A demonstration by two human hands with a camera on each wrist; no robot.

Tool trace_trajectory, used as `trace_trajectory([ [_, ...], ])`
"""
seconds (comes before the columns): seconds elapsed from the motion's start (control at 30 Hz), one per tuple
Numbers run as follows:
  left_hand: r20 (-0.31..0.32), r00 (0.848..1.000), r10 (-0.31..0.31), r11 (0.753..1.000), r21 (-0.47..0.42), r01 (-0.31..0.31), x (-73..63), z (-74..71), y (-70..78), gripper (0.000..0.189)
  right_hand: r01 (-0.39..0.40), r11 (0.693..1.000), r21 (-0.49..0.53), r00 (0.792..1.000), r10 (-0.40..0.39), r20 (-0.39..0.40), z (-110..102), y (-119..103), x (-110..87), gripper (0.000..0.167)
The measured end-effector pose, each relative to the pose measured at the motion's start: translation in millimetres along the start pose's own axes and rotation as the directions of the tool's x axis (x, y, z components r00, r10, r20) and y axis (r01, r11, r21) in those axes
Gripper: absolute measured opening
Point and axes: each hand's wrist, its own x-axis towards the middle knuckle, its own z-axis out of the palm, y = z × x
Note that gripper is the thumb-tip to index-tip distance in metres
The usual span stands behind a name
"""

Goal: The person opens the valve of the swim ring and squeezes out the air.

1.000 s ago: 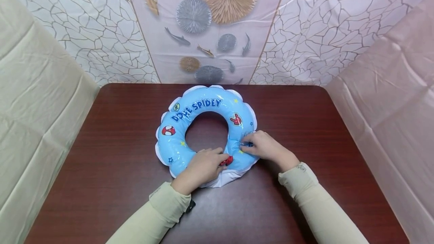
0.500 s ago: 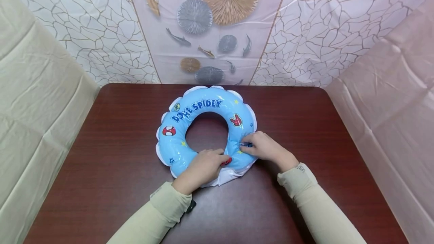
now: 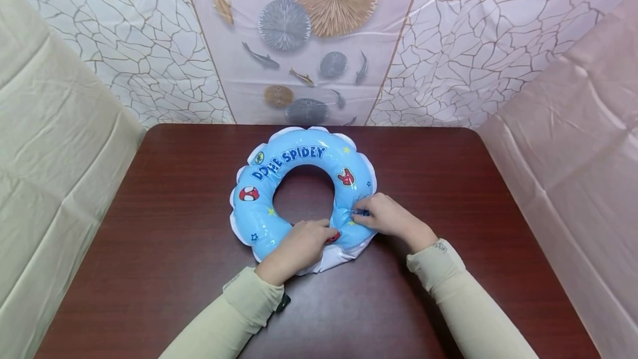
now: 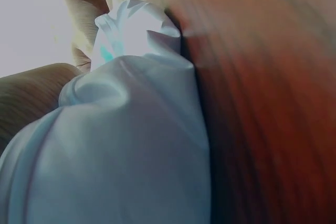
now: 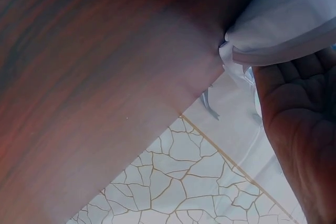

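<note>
A light blue inflatable swim ring [image 3: 304,140] with a white scalloped edge lies on the table, its lettering at the far side. Its near right part is creased and dented. My left hand [image 3: 298,245] lies over the near side and pinches the vinyl by a red print. At the near right, my right hand [image 3: 391,216] pinches the ring with fingers and thumb beside a dark blue print. In the left wrist view, the white underside [image 4: 126,145] bulges large. The right wrist view shows the palm [image 5: 299,108] against the ring's white edge. Fingertips are partly hidden.
The dark red-brown wooden table [image 3: 174,193] extends around the ring. A patterned cloth backdrop [image 3: 319,87] rises at its far edge. Pale fabric walls [image 3: 45,170] stand on the left and right sides. A small black object [image 3: 283,302] shows at the left cuff.
Both hands stay at nearly the same spots on the ring. Slightly less of the red print shows beside the left fingers, and the ring shifts only a little.
</note>
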Motion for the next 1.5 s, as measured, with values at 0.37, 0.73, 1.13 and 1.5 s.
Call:
trace_trajectory([
  [0.37, -0.008, 1.000, 0.012, 1.000, -0.006, -0.012, 1.8, 0.7, -2.7, 0.029, -0.003, 1.000, -0.004, 1.000, 0.003, 0.012, -0.8, -3.5, 4.6, 0.012],
  [0.73, -0.020, 1.000, 0.006, 1.000, -0.023, -0.007, 3.6, 1.4, -4.4, 0.028, -0.023, 1.000, -0.018, 0.999, 0.024, 0.033, -1.5, -7.1, 8.3, 0.011],
  [1.13, 0.025, 0.999, -0.020, 0.998, -0.062, 0.022, 2.2, -4.8, -7.2, 0.037, -0.030, 0.999, -0.013, 1.000, 0.030, -0.003, 0.3, -5.2, 5.9, 0.014],
  [1.5, 0.067, 0.996, -0.055, 0.996, -0.059, 0.059, -13.4, -14.1, -5.1, 0.066, 0.040, 0.999, -0.007, 0.998, -0.040, -0.053, -2.9, -5.3, -2.3, 0.014],
])
